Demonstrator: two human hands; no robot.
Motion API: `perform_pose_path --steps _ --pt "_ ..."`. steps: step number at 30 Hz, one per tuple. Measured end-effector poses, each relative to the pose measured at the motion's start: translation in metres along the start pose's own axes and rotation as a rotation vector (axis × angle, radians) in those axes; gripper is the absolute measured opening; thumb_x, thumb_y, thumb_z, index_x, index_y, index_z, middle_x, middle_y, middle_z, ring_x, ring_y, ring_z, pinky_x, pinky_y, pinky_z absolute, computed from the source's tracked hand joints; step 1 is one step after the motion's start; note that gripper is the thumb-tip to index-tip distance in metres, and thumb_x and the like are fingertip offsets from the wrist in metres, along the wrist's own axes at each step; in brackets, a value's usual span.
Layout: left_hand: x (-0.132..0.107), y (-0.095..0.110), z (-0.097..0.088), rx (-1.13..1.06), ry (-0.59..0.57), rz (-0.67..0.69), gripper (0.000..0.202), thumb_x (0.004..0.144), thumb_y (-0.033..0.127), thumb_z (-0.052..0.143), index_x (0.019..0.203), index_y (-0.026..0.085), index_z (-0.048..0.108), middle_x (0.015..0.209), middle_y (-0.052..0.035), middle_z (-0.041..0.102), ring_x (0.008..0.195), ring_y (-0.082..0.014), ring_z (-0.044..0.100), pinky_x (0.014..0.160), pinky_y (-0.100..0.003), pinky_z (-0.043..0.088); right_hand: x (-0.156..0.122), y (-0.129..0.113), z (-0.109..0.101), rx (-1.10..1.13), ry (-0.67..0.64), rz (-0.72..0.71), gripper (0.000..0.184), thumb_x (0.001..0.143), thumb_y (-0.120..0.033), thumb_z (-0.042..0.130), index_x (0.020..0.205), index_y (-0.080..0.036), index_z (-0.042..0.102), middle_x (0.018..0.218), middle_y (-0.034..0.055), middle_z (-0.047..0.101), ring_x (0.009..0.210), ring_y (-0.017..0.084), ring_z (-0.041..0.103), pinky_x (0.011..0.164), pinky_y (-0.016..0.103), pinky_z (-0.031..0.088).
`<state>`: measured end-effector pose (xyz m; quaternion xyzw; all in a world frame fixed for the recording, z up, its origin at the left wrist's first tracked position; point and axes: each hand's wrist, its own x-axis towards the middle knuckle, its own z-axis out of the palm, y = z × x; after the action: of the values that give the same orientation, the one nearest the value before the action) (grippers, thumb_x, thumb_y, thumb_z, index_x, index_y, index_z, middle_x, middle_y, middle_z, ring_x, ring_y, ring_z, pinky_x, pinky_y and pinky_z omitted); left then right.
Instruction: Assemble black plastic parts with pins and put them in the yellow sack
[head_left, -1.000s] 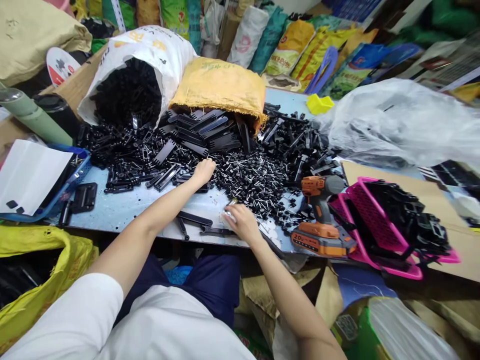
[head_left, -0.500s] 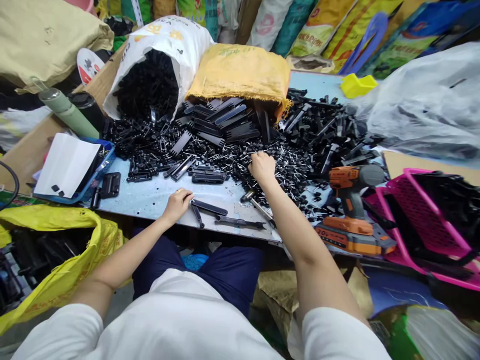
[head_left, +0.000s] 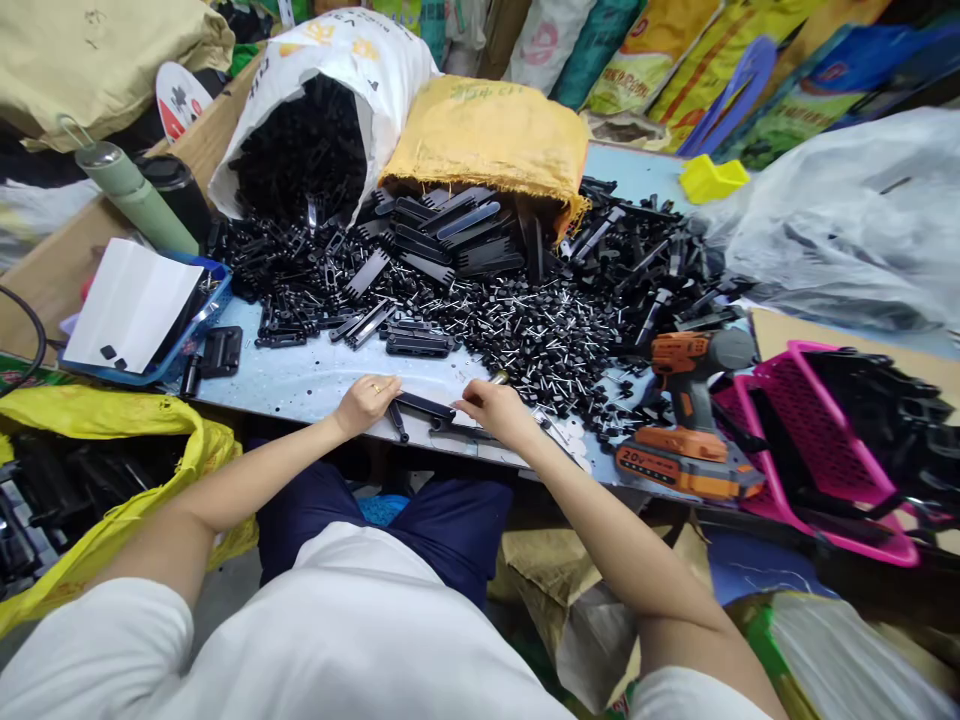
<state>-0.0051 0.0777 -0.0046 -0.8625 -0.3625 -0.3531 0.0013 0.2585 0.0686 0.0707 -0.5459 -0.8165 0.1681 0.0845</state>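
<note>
My left hand (head_left: pixel 367 404) is closed at the near-left end of a long black plastic bar (head_left: pixel 425 405), by the table's front edge. A short black strip (head_left: pixel 398 424) slants down from that same end. My right hand (head_left: pixel 496 408) is pinched beside the bar's right end; whatever lies between its fingertips is too small to make out. Under the right hand runs a dark fork-ended piece (head_left: pixel 469 432), partly covered. A hammer's head (head_left: pixel 500 378) peeks out behind the right hand. Beyond both hands spreads a heap of black-headed metal pins (head_left: pixel 555 330).
An orange cordless drill (head_left: pixel 686 410) stands right, beside a pink basket (head_left: pixel 825 430) of black parts. Behind the pins, a white sack (head_left: pixel 405 70) and a yellow sack (head_left: pixel 487 130) spill black parts. A blue tray (head_left: pixel 217 300) sits left, above a yellow bag (head_left: pixel 202 450).
My right hand has come back from the pin heap toward me and left, to the bar's right end. My left hand stays at the bar's left end. The view has shifted slightly.
</note>
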Motion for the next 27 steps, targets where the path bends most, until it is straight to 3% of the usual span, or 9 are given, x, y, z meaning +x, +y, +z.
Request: perform_pose_path --steps 4,9,12,15,18,22,24,27 --pt "0.000 -0.014 0.005 -0.029 -0.055 0.021 0.021 0.093 0.025 0.043 0.105 0.017 0.059 0.088 -0.0099 0.069 0.085 -0.0177 0.067 0.074 -0.034 0.053 -0.002 -0.017 0.001 -0.228 -0.065 -0.010 0.015 0.089 -0.030 0.052 0.084 -0.017 0.058 0.084 0.0067 0.065 0.069 0.017 0.060 0.060 0.025 0.034" --pt "-0.002 -0.019 0.003 -0.054 -0.162 0.004 0.023 0.093 0.027 0.041 0.103 0.016 0.060 0.094 -0.0116 0.068 0.094 -0.0185 0.064 0.081 -0.036 0.051 -0.005 -0.023 0.001 -0.301 -0.096 -0.066 0.019 0.093 -0.030 0.044 0.085 -0.017 0.057 0.086 0.0076 0.063 0.069 0.016 0.059 0.059 0.025 0.033" --pt "-0.004 -0.016 -0.001 -0.061 -0.246 -0.028 0.025 0.094 0.024 0.039 0.104 0.017 0.060 0.100 -0.0123 0.068 0.102 -0.0195 0.062 0.085 -0.038 0.048 -0.008 -0.019 0.012 -0.311 -0.065 -0.074 0.023 0.094 -0.028 0.041 0.086 -0.016 0.058 0.084 0.0088 0.062 0.070 0.017 0.059 0.059 0.026 0.035" --pt "-0.002 -0.006 -0.003 0.031 -0.235 -0.072 0.025 0.093 0.026 0.041 0.107 0.018 0.060 0.112 -0.0131 0.064 0.115 -0.0245 0.054 0.097 -0.049 0.037 -0.014 -0.006 0.032 -0.212 -0.028 -0.142 0.026 0.095 -0.028 0.038 0.089 -0.016 0.061 0.087 0.0099 0.062 0.077 0.018 0.060 0.066 0.027 0.041" --pt "0.006 0.009 0.000 0.053 -0.271 0.051 0.034 0.090 0.035 0.048 0.116 0.017 0.057 0.123 -0.0149 0.058 0.124 -0.0286 0.046 0.105 -0.053 0.025 -0.027 0.013 0.053 -0.038 0.096 -0.232 0.030 0.094 -0.036 0.041 0.108 -0.018 0.060 0.106 0.0114 0.060 0.096 0.020 0.058 0.081 0.031 0.044" --pt "0.022 0.022 0.010 -0.020 -0.502 0.254 0.048 0.087 0.042 0.052 0.125 0.013 0.051 0.122 -0.0173 0.057 0.109 -0.0253 0.056 0.094 -0.039 0.038 -0.039 0.037 0.070 -0.083 0.117 -0.259 0.048 0.088 -0.050 0.047 0.124 -0.019 0.052 0.111 0.0119 0.059 0.100 0.022 0.056 0.083 0.034 0.044" --pt "0.033 0.023 0.016 0.020 -0.553 0.234 0.048 0.087 0.044 0.051 0.121 0.010 0.054 0.112 -0.0180 0.062 0.096 -0.0241 0.060 0.082 -0.035 0.043 -0.038 0.044 0.070 -0.190 0.096 -0.181 0.052 0.086 -0.057 0.046 0.115 -0.016 0.058 0.100 0.0128 0.062 0.090 0.023 0.058 0.075 0.033 0.044" --pt "0.049 0.026 0.017 0.087 -0.578 0.104 0.045 0.090 0.048 0.043 0.093 0.009 0.066 0.085 -0.0148 0.067 0.081 -0.0225 0.062 0.068 -0.030 0.045 -0.033 0.045 0.052 -0.244 0.089 -0.080 0.059 0.083 -0.067 0.039 0.079 -0.013 0.064 0.073 0.0112 0.061 0.070 0.021 0.057 0.062 0.029 0.040"
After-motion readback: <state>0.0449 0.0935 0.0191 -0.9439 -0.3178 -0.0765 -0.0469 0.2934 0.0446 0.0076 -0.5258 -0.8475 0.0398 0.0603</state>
